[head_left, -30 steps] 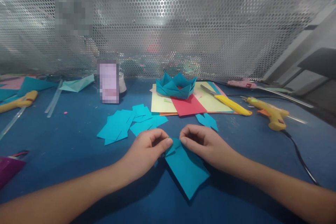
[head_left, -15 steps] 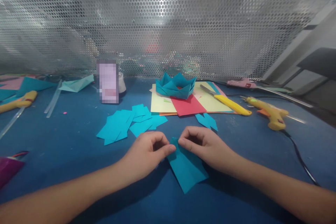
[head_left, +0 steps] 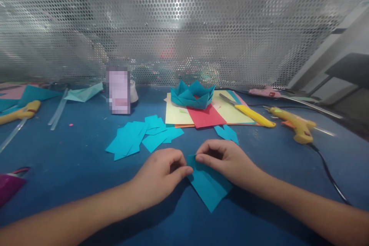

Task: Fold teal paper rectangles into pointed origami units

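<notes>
A small piece of blue paper (head_left: 211, 188) is pinched between both hands, its lower corner pointing toward me. My left hand (head_left: 164, 175) grips its left edge with thumb and forefinger. At the top edge, my right hand (head_left: 227, 159) pinches the paper the same way. Beyond my left hand lies a loose pile of blue paper pieces (head_left: 129, 138). Two more small blue pieces (head_left: 227, 133) lie just past my right hand. Farther back, a folded blue paper ring with pointed tips (head_left: 192, 98) rests on sheets of coloured paper (head_left: 178, 117).
A yellow utility knife (head_left: 255, 116) lies across the sheets' right side. To its right is a yellow glue gun (head_left: 296, 125) with a black cable. Blurred-out phone-like object (head_left: 119, 92) stands at back left. Another yellow tool (head_left: 21, 113) and clear glue sticks (head_left: 59, 109) lie left. Perforated metal panel (head_left: 178, 27) closes the back.
The blue paper has turned slightly, its lower corner shifting right. My left hand has dropped a little along its left edge; my right hand stays nearly in place.
</notes>
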Motion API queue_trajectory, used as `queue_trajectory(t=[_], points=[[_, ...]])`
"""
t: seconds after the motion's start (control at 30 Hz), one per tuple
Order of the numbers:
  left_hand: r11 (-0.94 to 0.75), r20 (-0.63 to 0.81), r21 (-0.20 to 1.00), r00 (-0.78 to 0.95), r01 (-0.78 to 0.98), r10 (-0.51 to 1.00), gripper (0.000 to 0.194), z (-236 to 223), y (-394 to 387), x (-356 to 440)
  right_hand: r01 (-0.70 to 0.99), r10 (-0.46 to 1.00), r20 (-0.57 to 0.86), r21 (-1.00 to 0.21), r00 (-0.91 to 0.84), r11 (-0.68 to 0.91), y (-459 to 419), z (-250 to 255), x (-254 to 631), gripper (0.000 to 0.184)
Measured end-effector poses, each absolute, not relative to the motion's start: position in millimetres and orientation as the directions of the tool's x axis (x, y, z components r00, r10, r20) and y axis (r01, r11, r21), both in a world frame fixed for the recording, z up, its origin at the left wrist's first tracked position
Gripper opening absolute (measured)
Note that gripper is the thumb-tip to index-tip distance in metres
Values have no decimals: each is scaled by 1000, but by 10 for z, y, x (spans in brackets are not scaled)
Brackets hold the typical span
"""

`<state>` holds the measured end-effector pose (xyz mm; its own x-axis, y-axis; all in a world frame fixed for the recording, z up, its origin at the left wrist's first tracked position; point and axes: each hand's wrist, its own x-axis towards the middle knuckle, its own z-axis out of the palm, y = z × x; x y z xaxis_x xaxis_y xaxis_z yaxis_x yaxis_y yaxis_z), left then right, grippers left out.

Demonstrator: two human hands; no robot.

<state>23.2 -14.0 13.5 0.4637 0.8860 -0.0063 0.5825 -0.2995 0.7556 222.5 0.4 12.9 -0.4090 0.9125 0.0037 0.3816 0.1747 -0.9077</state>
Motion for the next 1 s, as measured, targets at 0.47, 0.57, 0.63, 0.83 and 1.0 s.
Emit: queue_trajectory(t=[0.47,0.57,0.63,0.83,1.0], points=[[-910,428,242,804,337,412,27,69,-47,110,527,767,301,-583,-567,618,72,92,2342,14],[-902,365,257,829,347,423,27,72,-40,142,580,774,285,-530,-566,619,74,67,2341,10],[-892,349,276,827,358,440,26,74,-41,153,600,767,296,-487,-570,634,77,49,2342,10],[-887,349,278,822,368,450,26,58,-41,134,624,734,321,-388,-598,678,88,13,2367,5],[-875,346,276,808,398,477,26,51,-58,120,543,623,425,-306,-657,782,84,-23,2370,15]])
